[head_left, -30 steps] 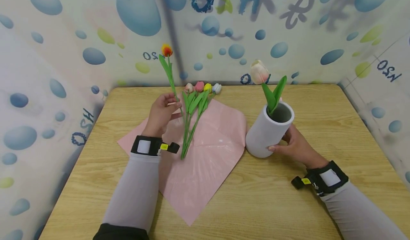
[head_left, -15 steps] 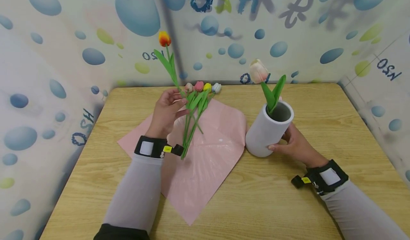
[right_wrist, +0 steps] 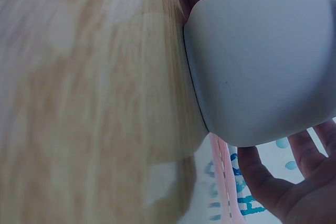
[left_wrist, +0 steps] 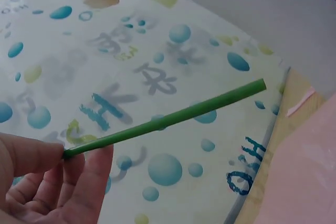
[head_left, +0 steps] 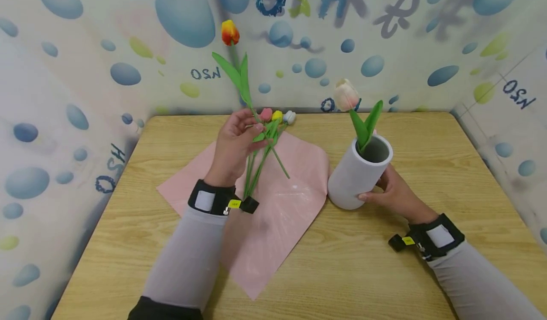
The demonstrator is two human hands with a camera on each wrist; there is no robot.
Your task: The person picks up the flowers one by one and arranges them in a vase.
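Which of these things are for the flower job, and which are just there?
Seem part of the job:
- orange tulip in the left hand
- white vase in the right hand
- white tulip in the vase
- other flowers

Probably just there:
- pink paper
- wooden table
- spotted backdrop

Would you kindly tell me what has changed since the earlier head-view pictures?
The left hand, pinching the orange-red tulip, has moved rightward and slightly upward in the head view, taking the flower along. Nothing was newly gripped or released. The right hand still holds the white vase with its pale tulip.
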